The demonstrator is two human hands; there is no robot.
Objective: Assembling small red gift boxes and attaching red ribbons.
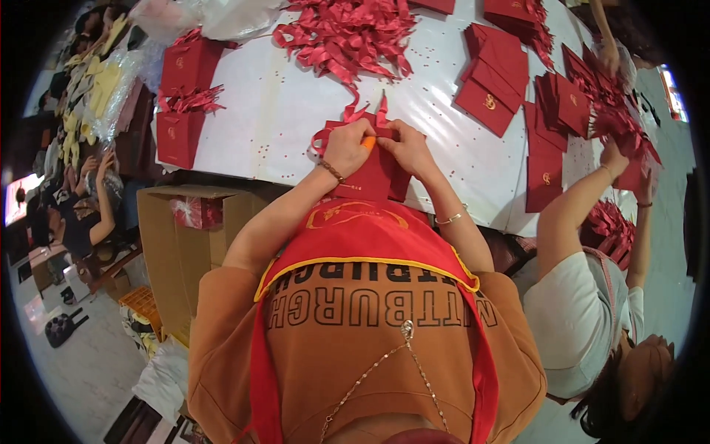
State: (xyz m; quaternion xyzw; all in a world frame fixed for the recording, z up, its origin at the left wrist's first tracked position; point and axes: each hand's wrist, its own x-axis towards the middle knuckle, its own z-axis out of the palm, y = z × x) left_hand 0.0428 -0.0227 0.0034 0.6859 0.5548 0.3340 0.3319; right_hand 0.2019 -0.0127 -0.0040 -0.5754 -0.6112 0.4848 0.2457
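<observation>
Both hands pinched on a red bag at the counter's edge

In the centre of the frame, a red bag lies at the near edge of the white counter. The left hand and the right hand meet at its upper part, fingers bent and drawn in narrow, both holding the bag; exactly what the fingertips pinch is hidden. A small orange piece shows at the left hand's fingers, too small to identify. Just above the hands, red ribbon sticks up in two strands, the right one with a dark tip.

At the top centre of the frame lies a tangled heap of red ribbons. Small red specks are scattered over the counter. At the upper left, two red bags with ribbons stand near the counter's edge, the nearer one bearing a gold mark. At the upper right, flat red bags overlap in a stack.

At the right of the frame, a co-worker's hand is by more red bags and ribbons. An open cardboard box stands at left, below the counter.
</observation>
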